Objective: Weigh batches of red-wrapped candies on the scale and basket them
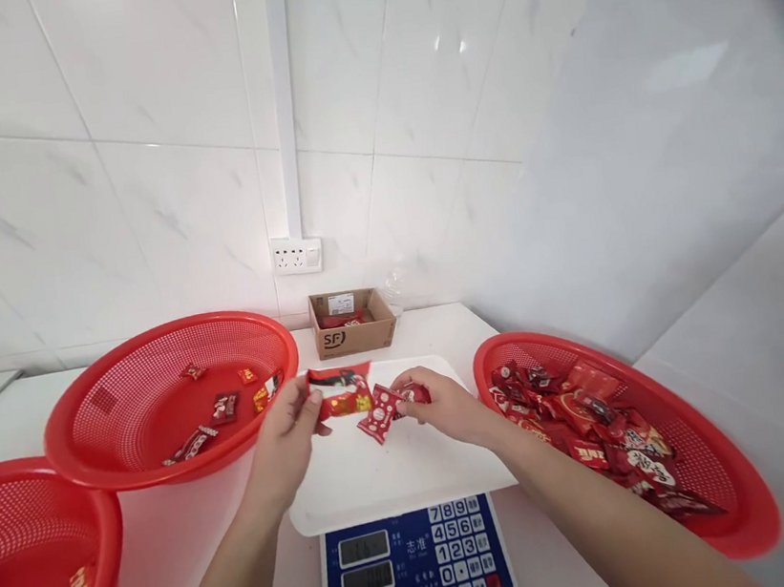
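My left hand (286, 434) is closed on a red snack packet (339, 399), pinched at its left end between thumb and fingers. Small red wrapped candies (380, 412) are in the grip of my right hand (444, 406), just right of that packet. One candy hangs below the fingertips; another is partly hidden by them. Both hands hover over the white tray (374, 488) of a weighing scale (415, 570), whose blue panel with keys and displays faces me. The digits on the displays are hard to read.
To the right stands a red basket (738, 479) full of red packets. Two more red baskets, one behind (69, 442) and one in front (110, 533), hold a few packets on the left. A small cardboard box (361, 338) sits by the tiled wall, below a socket (296, 255).
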### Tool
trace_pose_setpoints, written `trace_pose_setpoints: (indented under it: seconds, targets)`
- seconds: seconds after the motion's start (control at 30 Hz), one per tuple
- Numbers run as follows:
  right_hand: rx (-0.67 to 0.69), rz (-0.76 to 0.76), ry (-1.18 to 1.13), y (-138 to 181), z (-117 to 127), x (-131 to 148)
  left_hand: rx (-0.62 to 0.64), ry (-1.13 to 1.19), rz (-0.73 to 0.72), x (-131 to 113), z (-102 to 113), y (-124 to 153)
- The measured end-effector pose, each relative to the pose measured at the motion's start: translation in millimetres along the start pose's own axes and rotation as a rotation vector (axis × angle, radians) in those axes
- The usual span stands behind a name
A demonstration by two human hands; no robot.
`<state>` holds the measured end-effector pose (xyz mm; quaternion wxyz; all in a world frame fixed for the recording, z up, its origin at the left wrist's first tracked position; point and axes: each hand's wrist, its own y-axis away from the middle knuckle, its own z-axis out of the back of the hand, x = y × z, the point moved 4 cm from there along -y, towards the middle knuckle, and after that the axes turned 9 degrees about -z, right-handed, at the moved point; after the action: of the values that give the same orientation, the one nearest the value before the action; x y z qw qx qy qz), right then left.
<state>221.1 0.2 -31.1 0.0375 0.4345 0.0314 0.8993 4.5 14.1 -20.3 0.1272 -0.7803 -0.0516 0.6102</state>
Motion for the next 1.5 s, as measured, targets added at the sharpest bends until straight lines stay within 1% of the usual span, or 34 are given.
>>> trace_pose_setpoints:
  seconds: [0.07, 0.17, 0.27, 0.33, 0.4, 0.47, 0.5, 0.57, 0.63, 0.7, 0.9, 1.07, 1.17, 1.3, 1.4, 1.5]
  targets:
    - [-0.055, -0.028, 0.011, -2, 6, -5, -0.066, 0.175, 0.042, -2, 7, -3]
    - [-0.123, -0.043, 0.023, 0, 13, -8, -0.163, 0.424, 0.160, -7, 12, -5]
    - [-0.149, -0.020, 0.047, 8, 16, -3, -0.235, 0.561, 0.271, -13, 12, -4]
    - [-0.125, -0.006, 0.061, 14, 14, 1, -0.242, 0.614, 0.325, -16, 12, -3]
    - [-0.012, -0.007, 0.013, 20, 7, 3, -0.243, 0.649, 0.346, -18, 13, -2]
    - [0.144, 0.011, -0.060, 25, -5, 7, -0.240, 0.673, 0.329, -19, 14, -1]
    - [0.200, 0.038, -0.070, 27, -10, 9, -0.236, 0.681, 0.318, -20, 14, -1]
    - [0.236, 0.097, -0.021, 29, -19, 12, -0.234, 0.690, 0.313, -21, 14, 0]
    - [0.221, 0.124, 0.045, 25, -24, 14, -0.238, 0.700, 0.323, -21, 13, 1]
    - [0.213, 0.115, 0.061, 17, -26, 13, -0.244, 0.707, 0.333, -21, 12, 1]
    - [0.139, 0.058, 0.078, -10, -12, -1, -0.231, 0.707, 0.306, -20, 12, 1]
    - [0.106, 0.042, 0.097, -6, 2, -6, -0.267, 0.695, 0.284, -20, 15, 0]
    - [0.106, 0.048, 0.143, -1, 7, -5, -0.260, 0.689, 0.286, -22, 13, 0]
    - [-0.019, 0.043, 0.254, 1, 15, -3, -0.247, 0.685, 0.285, -24, 12, 1]
    - [-0.083, 0.059, 0.352, -2, 14, -3, -0.239, 0.689, 0.295, -24, 13, 2]
    - [-0.056, 0.087, 0.439, -4, 7, -5, -0.238, 0.696, 0.298, -25, 14, 2]
